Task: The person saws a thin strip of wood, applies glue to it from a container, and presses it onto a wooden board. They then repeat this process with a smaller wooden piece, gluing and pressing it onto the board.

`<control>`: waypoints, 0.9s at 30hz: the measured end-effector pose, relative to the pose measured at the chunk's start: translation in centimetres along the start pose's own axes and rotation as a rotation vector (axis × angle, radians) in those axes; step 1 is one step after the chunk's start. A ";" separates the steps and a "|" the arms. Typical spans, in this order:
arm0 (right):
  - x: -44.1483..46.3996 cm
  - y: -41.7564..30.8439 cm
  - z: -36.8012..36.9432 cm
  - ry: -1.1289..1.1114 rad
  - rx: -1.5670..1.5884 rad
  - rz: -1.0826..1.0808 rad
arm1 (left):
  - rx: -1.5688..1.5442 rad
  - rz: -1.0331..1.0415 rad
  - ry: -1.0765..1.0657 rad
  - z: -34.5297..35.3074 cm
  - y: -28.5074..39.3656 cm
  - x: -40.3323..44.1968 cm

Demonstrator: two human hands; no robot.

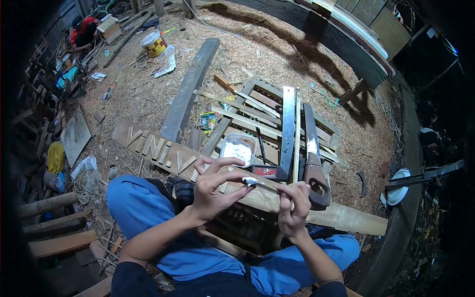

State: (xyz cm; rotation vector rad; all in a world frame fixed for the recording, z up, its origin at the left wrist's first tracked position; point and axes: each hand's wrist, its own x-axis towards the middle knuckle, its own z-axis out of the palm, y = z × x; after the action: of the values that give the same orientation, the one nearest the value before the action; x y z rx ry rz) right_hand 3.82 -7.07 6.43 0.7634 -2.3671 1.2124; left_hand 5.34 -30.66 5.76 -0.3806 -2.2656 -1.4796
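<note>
Near the middle, my left hand point(213, 190) has its thumb and fingers around a small piece smeared with white paste point(250, 181). My right hand point(294, 205) pinches a thin stick point(269, 187) whose far end meets the white paste. Just beyond my left hand is a clear plastic tub point(238, 147) of white paste. Small wood strips point(157, 148) lie in a row on a long board point(123, 132) across my lap. To the right of the tub are a metal square point(288, 123) and a handsaw point(315, 173). A red and black box point(265, 171) sits beside the square.
A wooden pallet point(230, 116) and a thick plank point(190, 94) lie ahead on ground strewn with shavings. A yellow and red bucket point(154, 44) stands farther back. A person in red point(83, 33) crouches at the far left. A white bowl point(397, 187) is at the right.
</note>
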 end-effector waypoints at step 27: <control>0.1 -0.7 0.1 -0.005 0.018 0.101 | 0.095 -0.017 0.038 -0.1 0.6 0.2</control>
State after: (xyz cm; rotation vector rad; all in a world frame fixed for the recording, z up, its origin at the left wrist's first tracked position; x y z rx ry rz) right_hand 4.14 -7.48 6.91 0.6603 -2.4279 1.2743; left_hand 5.44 -30.50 6.42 -0.3024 -2.3041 -1.3698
